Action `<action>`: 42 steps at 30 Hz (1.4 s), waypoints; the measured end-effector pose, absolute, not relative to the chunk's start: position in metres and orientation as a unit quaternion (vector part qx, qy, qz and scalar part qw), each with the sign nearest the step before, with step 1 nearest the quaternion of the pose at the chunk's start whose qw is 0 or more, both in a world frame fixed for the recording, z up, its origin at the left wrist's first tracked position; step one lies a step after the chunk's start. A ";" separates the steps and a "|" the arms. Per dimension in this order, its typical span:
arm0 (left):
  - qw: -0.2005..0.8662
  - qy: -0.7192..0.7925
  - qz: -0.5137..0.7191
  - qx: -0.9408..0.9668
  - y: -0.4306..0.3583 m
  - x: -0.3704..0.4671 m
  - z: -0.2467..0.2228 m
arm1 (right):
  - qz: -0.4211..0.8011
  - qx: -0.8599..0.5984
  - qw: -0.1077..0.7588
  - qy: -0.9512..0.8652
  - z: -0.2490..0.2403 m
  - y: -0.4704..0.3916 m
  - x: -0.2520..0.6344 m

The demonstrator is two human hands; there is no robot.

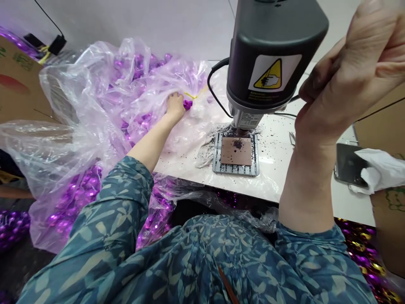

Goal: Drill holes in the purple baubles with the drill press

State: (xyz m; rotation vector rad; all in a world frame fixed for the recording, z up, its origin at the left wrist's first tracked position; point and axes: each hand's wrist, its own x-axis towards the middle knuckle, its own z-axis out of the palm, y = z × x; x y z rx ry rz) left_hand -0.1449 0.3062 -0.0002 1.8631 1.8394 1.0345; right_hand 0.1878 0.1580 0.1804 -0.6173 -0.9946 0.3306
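My left hand [176, 107] reaches forward onto the clear plastic bag [152, 95], its fingers curled downward. A shiny purple piece [187, 104] shows right beside the fingers; whether they grip it I cannot tell. My right hand [354, 80], raised beside the black press head [272, 42], is closed in a fist with dark smudges on the fingers. Whatever it grips is hidden. Below the head, a brown square plate [236, 156] with a small hole and dark crumbs lies on the slotted metal base [236, 169].
Dark crumbs are scattered over the white table [268, 169]. A phone [349, 164] and crumpled white tissue [384, 169] lie at the right. Cardboard boxes [23, 80] flank the table. Purple shiny balls [74, 194] fill plastic at the left; a black cable [211, 84] loops beside the press.
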 end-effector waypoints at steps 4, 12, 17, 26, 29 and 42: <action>0.151 0.643 0.339 0.670 0.321 -0.132 0.006 | 0.156 -0.288 0.827 -0.456 0.179 0.157 0.187; 0.213 0.693 0.340 0.599 0.309 -0.107 -0.019 | 0.136 -0.300 0.827 -0.456 0.179 0.153 0.187; 0.247 0.689 0.379 0.566 0.314 -0.115 -0.033 | 0.143 -0.302 0.826 -0.455 0.177 0.152 0.187; 0.224 0.623 0.446 0.602 0.263 -0.103 -0.023 | 0.151 -0.278 0.831 -0.457 0.177 0.157 0.184; 0.333 0.561 0.522 0.549 0.217 -0.098 -0.013 | 0.158 -0.280 0.830 -0.455 0.178 0.155 0.185; 0.650 0.418 0.471 0.425 0.079 -0.024 -0.022 | 0.169 -0.210 0.880 -0.392 0.171 0.180 0.178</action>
